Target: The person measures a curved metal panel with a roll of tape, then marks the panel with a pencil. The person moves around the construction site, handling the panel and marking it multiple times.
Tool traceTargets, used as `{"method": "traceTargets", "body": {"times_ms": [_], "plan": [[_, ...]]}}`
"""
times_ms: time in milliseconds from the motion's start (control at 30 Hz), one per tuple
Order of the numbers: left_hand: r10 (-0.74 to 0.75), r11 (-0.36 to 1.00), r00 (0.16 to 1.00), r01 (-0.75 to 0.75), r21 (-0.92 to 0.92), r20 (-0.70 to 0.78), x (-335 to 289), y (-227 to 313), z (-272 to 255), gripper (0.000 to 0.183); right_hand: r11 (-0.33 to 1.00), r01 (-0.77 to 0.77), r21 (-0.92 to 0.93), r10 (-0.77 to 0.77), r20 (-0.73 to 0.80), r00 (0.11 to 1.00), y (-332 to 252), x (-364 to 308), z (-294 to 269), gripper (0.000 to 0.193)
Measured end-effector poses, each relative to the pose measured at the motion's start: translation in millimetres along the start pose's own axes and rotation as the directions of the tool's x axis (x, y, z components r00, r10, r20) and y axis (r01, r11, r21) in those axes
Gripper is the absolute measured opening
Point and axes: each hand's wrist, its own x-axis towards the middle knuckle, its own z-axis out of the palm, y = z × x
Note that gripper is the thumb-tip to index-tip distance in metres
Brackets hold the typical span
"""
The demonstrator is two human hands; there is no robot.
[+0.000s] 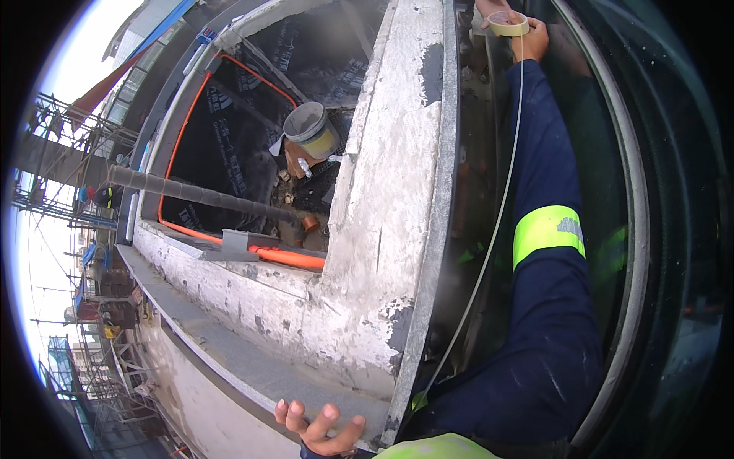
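My right arm, in a navy sleeve with a yellow-green reflective band, reaches far up along the dark glass. At its end my right hand (pixel 532 41) is closed on a roll of pale yellow tape (pixel 508 30). From the roll a thin, pale strip (pixel 501 206) hangs in a long curve down toward my body. Part of another hand (pixel 491 7) shows beside the roll at the top edge; whose it is I cannot tell. Low in the picture, my left hand (pixel 325 430) is open, fingers apart and slightly bent, over the ledge, holding nothing.
A peeling white parapet wall (pixel 382 191) with a grey metal edge runs beside me. Beyond it, a recess lined with black sheeting holds a grey-and-yellow bucket (pixel 310 126), an orange conduit (pixel 183 115) and a slanting pole (pixel 206 197). Scaffolding (pixel 69 153) stands at far left.
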Motion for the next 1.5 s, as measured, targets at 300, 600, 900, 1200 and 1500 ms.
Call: {"method": "traceTargets", "body": {"times_ms": [300,600,900,1200,1500], "plan": [[-0.012,1.0,1.0,0.011,-0.021,-0.011,8,2,-1,0.038,0.991,0.041,-0.129,-0.045,-0.032,0.998,-6,7,7,0.058],[0.003,1.0,0.998,-0.005,-0.026,-0.056,4,0,1,0.033,0.962,-0.061,-0.268,0.096,0.119,0.988,17,4,23,0.055],[-0.027,1.0,0.992,0.025,-0.012,-0.123,10,8,8,0.051,0.978,-0.011,0.21,-0.102,0.516,0.85,-46,-160,34,0.067],[0.177,0.984,0.982,-0.179,0.017,0.066,13,-15,-4,0.051,0.914,0.062,0.402,-0.309,0.587,0.748,-166,-311,-116,0.062],[0.101,0.992,0.988,-0.109,0.068,0.116,12,-7,-19,0.045,0.915,-0.055,0.4,-0.227,0.622,0.75,-67,-120,32,0.074]]}}
